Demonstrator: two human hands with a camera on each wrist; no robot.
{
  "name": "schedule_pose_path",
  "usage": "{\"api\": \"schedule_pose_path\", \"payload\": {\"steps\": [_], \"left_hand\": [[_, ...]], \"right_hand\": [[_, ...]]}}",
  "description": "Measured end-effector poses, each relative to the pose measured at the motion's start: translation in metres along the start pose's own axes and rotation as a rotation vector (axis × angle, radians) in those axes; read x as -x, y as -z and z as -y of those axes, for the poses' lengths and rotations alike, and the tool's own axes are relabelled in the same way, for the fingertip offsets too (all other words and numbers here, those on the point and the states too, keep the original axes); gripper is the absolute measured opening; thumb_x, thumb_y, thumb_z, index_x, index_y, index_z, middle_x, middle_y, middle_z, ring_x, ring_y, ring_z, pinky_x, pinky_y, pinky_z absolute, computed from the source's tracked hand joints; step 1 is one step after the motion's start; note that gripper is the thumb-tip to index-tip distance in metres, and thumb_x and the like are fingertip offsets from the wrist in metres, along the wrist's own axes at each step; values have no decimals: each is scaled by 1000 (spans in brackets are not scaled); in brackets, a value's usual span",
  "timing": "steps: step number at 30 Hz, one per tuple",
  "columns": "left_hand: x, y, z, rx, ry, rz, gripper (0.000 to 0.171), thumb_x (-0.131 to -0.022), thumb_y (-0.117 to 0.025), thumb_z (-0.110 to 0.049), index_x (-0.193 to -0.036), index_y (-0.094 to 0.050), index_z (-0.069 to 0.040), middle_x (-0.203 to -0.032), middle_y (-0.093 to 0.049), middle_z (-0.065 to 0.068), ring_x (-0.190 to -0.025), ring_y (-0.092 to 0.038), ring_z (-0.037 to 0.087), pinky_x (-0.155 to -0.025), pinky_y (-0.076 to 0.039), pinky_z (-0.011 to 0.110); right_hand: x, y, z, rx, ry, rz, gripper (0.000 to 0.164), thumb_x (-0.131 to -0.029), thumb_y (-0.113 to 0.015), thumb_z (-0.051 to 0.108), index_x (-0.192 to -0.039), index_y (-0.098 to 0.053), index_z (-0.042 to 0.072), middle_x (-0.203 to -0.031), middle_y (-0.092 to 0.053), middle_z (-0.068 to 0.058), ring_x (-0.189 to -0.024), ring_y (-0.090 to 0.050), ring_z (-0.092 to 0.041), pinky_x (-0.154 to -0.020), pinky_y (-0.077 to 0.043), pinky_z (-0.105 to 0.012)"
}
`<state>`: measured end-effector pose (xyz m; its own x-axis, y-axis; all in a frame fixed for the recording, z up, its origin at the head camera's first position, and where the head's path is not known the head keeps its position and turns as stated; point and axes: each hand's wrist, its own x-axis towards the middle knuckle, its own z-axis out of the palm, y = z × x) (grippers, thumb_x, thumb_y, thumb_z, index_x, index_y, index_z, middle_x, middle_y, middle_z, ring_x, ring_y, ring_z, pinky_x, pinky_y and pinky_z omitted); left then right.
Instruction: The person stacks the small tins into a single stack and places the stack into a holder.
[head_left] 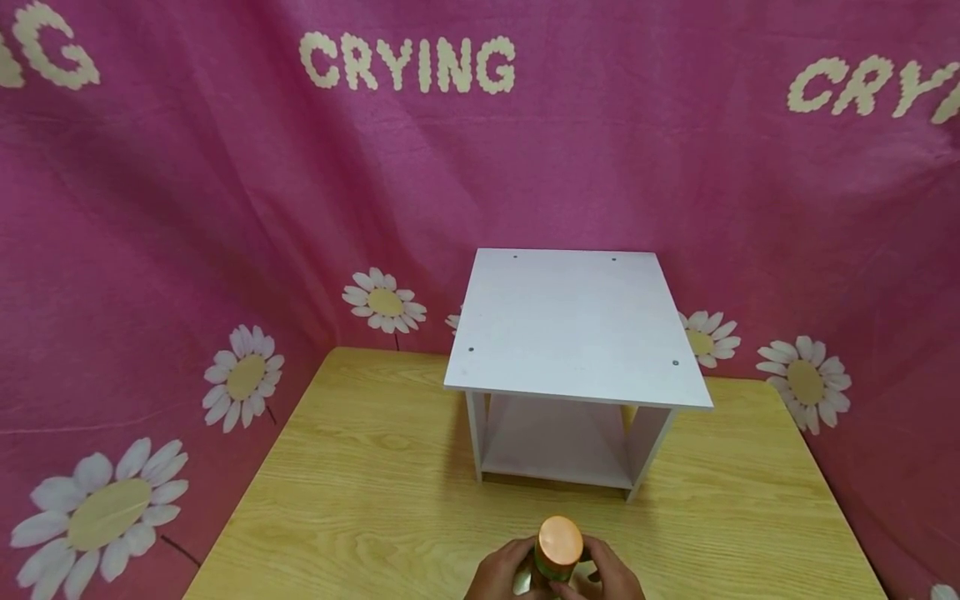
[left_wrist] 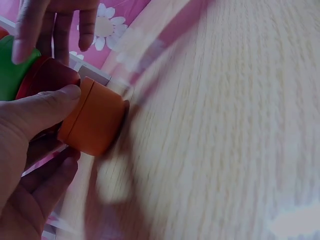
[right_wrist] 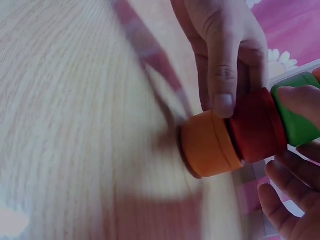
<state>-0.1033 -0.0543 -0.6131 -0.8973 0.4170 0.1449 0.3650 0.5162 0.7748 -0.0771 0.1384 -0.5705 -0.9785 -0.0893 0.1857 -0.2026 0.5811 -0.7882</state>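
A stack of coloured stacking cups stands upright on the table, seemingly resting on it. From the bottom it runs orange cup (right_wrist: 207, 144), dark red cup (right_wrist: 256, 127), green cup (right_wrist: 296, 117), then another orange cup (head_left: 560, 542) on top. My left hand (head_left: 498, 575) grips low on the stack, its thumb lying across the seam between the dark red and lower orange cups. Higher up, my right hand (head_left: 611, 575) pinches the green cup, thumb on the near side; its other fingers are spread. The head view hides the lower cups.
A white shelf unit (head_left: 577, 325) with an open front stands behind the stack. The wooden table (head_left: 360, 467) extends to both sides. A pink curtain (head_left: 600, 150) with daisies and lettering surrounds the back and sides.
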Motion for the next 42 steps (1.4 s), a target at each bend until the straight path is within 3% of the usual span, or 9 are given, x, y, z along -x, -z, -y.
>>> {"api": "schedule_pose_path", "payload": {"steps": [10, 17, 24, 33, 37, 42], "left_hand": [[-1, 0, 5, 30, 37, 42, 58, -85, -70, -48, -131, -59, -15, -119, -64, -4, -106, -60, 10, -85, -53, 30], [1, -4, 8, 59, 67, 26, 57, -85, -69, -51, -129, -61, -17, -115, -64, -9, -102, -60, 5, -81, -53, 27], [2, -8, 11, 83, 91, 5, 55, -82, -70, -54, -127, -63, -22, -112, -64, -13, -100, -60, 4, -79, -54, 26], [1, -8, 18, 7, 112, 47, 54, -83, -72, -49, -124, -65, -14, -111, -67, -4, -99, -63, 9, -82, -54, 31], [2, -8, 23, 16, 65, 41, 52, -85, -72, -45, -125, -63, -13, -111, -66, -4, -97, -62, 7, -79, -54, 29], [3, -9, 27, -3, -13, 29, 49, -87, -71, -39, -125, -62, -9, -109, -66, -1, -95, -62, 6, -74, -54, 25]], "right_hand": [[2, -5, -21, 39, -33, 97, 53, -76, -79, 50, -114, -61, 18, -94, -60, 13, -89, -60, -8, -69, -52, -27], [1, -10, -36, 96, 24, 95, 52, -73, -85, 36, -113, -61, 13, -98, -63, 10, -87, -61, -7, -74, -54, -32], [-3, -8, -37, 70, -27, 215, 54, -78, -79, 44, -117, -61, 9, -102, -63, 2, -85, -63, -12, -71, -54, -32], [-3, -5, -41, 112, -43, 243, 52, -78, -79, 41, -116, -63, 9, -104, -63, 0, -90, -62, -17, -74, -53, -36], [-4, -3, -43, 93, -67, 289, 53, -78, -79, 39, -117, -62, 7, -107, -63, -4, -93, -61, -20, -75, -53, -37], [-3, -6, -48, 100, -41, 281, 55, -76, -80, 37, -118, -62, 6, -110, -63, -6, -96, -61, -21, -78, -53, -37]]}}
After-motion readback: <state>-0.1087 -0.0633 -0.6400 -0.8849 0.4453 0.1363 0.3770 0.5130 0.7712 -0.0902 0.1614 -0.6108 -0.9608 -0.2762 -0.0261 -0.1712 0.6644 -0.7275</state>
